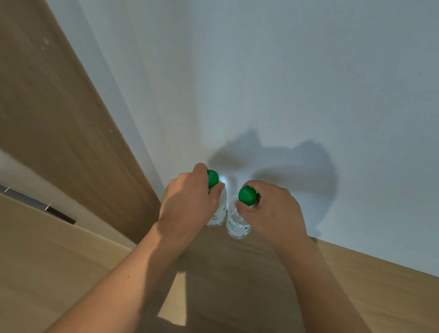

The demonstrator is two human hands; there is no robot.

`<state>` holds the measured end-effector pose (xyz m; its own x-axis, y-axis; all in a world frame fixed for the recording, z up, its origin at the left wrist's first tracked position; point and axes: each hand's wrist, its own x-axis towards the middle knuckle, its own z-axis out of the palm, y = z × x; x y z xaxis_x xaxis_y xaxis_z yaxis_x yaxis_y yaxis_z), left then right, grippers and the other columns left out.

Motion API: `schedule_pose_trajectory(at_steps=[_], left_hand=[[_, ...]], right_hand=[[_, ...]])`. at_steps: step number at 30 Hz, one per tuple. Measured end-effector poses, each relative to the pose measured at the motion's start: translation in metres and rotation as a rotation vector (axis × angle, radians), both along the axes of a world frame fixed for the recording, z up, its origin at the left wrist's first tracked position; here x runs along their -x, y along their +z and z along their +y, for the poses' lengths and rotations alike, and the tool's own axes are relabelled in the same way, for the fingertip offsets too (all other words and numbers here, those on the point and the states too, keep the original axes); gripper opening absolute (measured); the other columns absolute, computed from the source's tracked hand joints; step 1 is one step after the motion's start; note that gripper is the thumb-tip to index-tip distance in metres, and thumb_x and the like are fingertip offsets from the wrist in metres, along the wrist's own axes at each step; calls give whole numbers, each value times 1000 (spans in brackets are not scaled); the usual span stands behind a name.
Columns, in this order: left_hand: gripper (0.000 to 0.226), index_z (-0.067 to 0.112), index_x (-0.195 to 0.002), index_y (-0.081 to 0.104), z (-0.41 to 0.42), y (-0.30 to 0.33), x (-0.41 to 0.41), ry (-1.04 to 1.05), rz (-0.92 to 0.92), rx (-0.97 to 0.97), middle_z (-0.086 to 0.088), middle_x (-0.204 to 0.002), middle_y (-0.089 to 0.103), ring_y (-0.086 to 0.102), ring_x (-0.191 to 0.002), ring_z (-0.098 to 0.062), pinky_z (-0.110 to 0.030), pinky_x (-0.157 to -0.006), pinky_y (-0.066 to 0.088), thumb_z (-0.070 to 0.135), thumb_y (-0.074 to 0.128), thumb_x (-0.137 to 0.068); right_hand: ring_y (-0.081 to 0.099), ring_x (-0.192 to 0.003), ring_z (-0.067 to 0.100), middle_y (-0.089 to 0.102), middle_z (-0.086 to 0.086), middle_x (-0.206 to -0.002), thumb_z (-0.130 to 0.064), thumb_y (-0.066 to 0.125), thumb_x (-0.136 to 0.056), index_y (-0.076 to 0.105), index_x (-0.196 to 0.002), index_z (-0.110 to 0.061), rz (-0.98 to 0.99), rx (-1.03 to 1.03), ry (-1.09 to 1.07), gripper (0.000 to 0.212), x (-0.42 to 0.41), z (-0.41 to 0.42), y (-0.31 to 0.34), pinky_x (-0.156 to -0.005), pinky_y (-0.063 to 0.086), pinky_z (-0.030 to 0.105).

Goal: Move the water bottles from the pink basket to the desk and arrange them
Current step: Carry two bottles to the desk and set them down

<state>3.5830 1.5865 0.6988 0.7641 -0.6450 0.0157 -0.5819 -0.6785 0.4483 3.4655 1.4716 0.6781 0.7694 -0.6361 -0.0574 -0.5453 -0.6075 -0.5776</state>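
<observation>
While my left hand point(189, 199) grips the left bottle point(218, 212) below its green cap, my right hand point(271, 213) pinches the right bottle point(236, 224) on the desk point(365, 292) by the wall point(288, 61).

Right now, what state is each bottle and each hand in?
Left bottle: upright at the back of the desk, green cap on, held near its top.
Right bottle: upright beside it, green cap on, held at the neck.
Left hand: grips the left bottle.
Right hand: grips the right bottle.
</observation>
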Motion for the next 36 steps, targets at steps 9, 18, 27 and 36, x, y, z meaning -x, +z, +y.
schedule_pose_trajectory(at_steps=[9,18,27,36], left_hand=[[30,11,-94,50,-1,-9,3,-2,12,-29,-3,-76,58,55,-69,-27,-32,-62,38,40,56,-96],[32,12,-103,52,0,-11,5,24,44,-90,-3,-82,58,49,-74,-24,-32,-65,38,43,55,-96],[30,14,-107,53,-2,-13,5,20,49,-55,-3,-81,64,60,-73,-26,-35,-64,50,42,55,-95],[60,9,-139,41,16,4,25,-32,-140,116,-7,-127,54,54,-111,-25,-33,-85,46,39,62,-93]], right_hand=[[54,-69,12,60,-8,-74,-35,64,-82,60,-85,-29,4,1,-27,8,2,-2,-7,-62,44,27],[55,-71,12,60,-9,-77,-37,64,-85,59,-90,-31,-5,-11,-21,10,1,-2,-9,-65,47,28],[53,-74,14,55,-9,-82,-37,63,-87,57,-97,-27,-37,-57,-52,15,-2,0,-11,-65,44,29],[57,-101,15,58,-4,-114,-35,59,-93,49,-135,-22,-1,-91,-91,46,17,11,11,-84,45,28]])
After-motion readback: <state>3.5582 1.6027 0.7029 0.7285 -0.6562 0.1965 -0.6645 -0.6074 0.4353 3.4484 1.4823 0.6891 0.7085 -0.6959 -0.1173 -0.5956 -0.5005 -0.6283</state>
